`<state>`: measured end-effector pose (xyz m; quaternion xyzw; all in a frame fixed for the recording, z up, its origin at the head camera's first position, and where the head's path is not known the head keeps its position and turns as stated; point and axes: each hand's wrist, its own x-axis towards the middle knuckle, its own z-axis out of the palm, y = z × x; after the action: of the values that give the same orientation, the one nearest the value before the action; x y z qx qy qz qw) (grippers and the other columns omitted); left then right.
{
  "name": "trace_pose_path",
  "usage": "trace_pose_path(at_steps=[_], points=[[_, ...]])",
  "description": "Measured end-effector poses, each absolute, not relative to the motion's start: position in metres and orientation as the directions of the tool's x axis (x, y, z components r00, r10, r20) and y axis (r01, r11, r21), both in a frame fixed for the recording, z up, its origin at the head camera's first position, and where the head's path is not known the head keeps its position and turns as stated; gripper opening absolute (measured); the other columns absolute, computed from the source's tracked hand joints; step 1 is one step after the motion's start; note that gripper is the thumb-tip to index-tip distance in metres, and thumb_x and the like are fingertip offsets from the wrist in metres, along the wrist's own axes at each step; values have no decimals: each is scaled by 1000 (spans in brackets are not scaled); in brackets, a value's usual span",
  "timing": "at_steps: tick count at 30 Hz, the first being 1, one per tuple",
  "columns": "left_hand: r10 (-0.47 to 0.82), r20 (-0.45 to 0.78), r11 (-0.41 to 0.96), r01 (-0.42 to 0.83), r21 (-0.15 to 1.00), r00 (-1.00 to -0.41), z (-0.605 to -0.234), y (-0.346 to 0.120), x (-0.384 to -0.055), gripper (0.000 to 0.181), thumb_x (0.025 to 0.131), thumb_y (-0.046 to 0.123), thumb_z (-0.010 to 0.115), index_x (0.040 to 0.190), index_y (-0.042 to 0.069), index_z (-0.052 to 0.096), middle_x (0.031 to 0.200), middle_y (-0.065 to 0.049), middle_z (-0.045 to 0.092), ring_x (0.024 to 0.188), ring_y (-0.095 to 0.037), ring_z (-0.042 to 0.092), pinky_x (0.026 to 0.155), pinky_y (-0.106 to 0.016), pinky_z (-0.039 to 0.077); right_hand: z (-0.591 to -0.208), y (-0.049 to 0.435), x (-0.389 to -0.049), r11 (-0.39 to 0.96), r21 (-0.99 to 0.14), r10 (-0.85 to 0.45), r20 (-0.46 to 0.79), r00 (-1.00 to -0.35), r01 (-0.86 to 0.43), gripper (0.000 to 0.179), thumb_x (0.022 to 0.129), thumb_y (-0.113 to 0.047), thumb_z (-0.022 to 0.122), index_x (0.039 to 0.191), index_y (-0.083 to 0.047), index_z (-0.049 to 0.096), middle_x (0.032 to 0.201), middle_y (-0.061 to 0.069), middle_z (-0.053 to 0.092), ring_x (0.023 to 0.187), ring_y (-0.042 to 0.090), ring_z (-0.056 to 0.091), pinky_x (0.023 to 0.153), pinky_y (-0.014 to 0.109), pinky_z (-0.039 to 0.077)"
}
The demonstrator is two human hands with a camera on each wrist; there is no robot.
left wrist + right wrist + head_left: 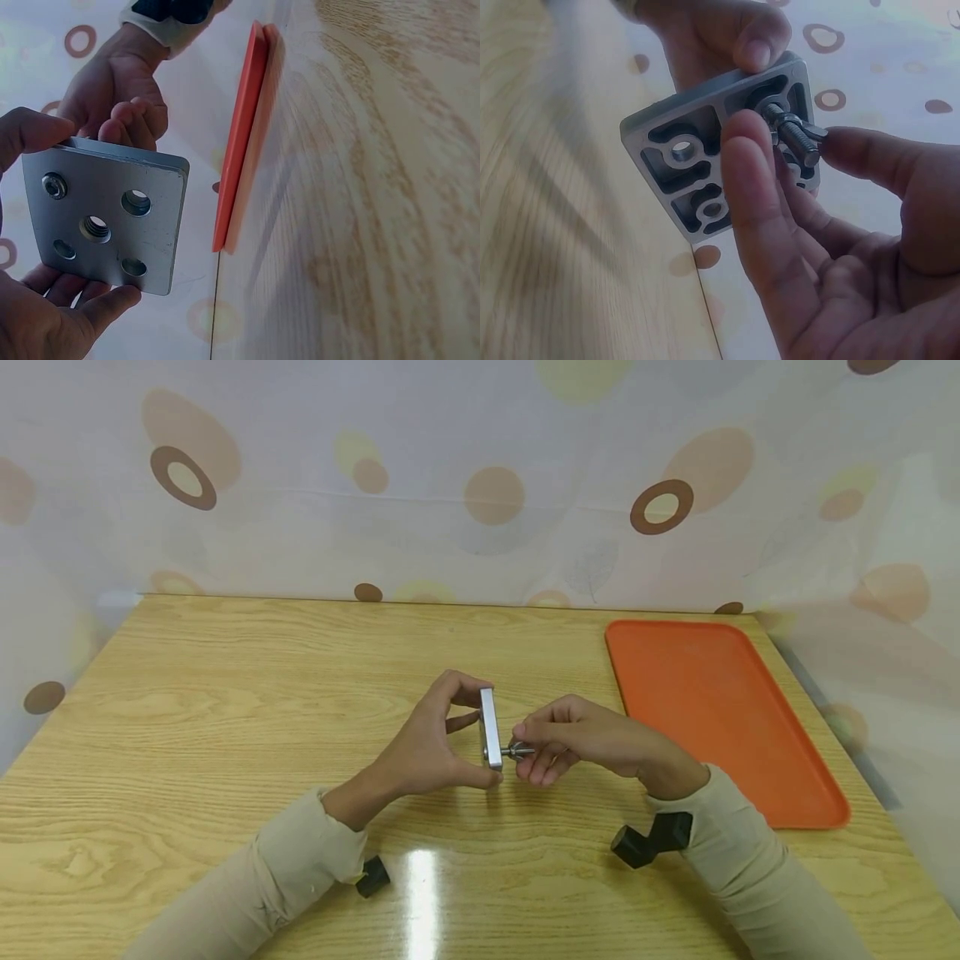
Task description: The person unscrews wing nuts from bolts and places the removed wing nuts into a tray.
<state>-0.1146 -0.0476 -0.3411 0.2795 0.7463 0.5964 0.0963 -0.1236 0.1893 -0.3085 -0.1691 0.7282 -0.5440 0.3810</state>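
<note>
We see a smooth-faced, grey, square metal plate (103,196) in the left hand (426,752) and a glossy, yellow wood-grain tabletop (262,710) beneath it.

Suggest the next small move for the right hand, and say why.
I'd probably have the right hand turn the wing nut a little toward the metal plate. Thread of the bolt appears to show between them, so the nut doesn't look seated; that hand is at the nut, and the left hand steadies the plate by its edges.
</note>
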Motion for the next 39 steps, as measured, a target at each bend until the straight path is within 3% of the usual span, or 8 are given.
trace_pose_path(at_steps=[8, 12, 16, 21, 26, 31, 39], points=[[540, 191, 123, 301, 946, -820, -340, -48, -114, 83, 62, 1, 84, 133, 3, 42, 133, -12, 46, 125, -26, 48, 115, -43, 47, -309, 190, -123, 321, -942, -695, -301, -653, 94, 33, 101, -21, 57, 112, 10, 62, 93, -2, 72, 82, 13, 70, 81, 33, 64], [540, 189, 124, 300, 946, -820, -340, -48, -114, 83, 62, 1, 84, 133, 3, 43, 134, -12, 46, 125, -26, 48, 115, -43, 47, -310, 191, -122, 278, -957, -719, -268, -641, 88, 28, 98, -11, 60, 116, 9, 59, 95, -2, 70, 85, 12, 69, 83, 32, 64], [540, 189, 121, 298, 947, -820, -341, -48, -114, 83, 62, 1, 84, 133, 3, 43, 134, -12, 46, 126, -27, 48, 115, -44, 47, -312, 192, -122, 223, -970, -750, -233, -619, 96, 28, 92, -2, 64, 116, 9, 55, 94, -3, 69, 85, 9, 69, 82, 31, 64], [538, 189, 118, 296, 948, -821, -341, -49, -114, 83, 61, 1, 84, 133, 4, 43, 134, -12, 46, 126, -27, 48, 115, -44, 47, -313, 191, -123, 180, -979, -773, -199, -603, 93, 33, 90, -2, 68, 117, 10, 54, 96, -1, 70, 84, 8, 69, 80, 28, 64], [537, 194, 123, 304, 945, -821, -340, -48, -114, 82, 62, 1, 84, 132, 4, 43, 134, -12, 46, 125, -27, 49, 115, -44, 47, -312, 190, -124, 233, -969, -742, -230, -629, 79, 38, 99, -14, 60, 123, 13, 51, 99, 4, 67, 88, 13, 69, 83, 34, 65], [534, 206, 128, 320, 939, -820, -340, -48, -115, 82, 62, 1, 85, 132, 3, 43, 134, -13, 46, 124, -27, 49, 114, -44, 48, -312, 188, -125, 295, -936, -666, -345, -661, 191, 45, 108, -32, 40, 120, 8, 56, 92, 5, 72, 80, 15, 72, 75, 33, 65], [529, 210, 123, 319, 940, -822, -339, -48, -115, 82, 62, 0, 85, 133, 2, 43, 134, -14, 47, 124, -28, 50, 113, -44, 49, -309, 187, -124, 307, -923, -674, -383, -632, 232, 31, 107, -23, 42, 109, 2, 61, 82, -1, 74, 69, 9, 70, 66, 25, 63]])
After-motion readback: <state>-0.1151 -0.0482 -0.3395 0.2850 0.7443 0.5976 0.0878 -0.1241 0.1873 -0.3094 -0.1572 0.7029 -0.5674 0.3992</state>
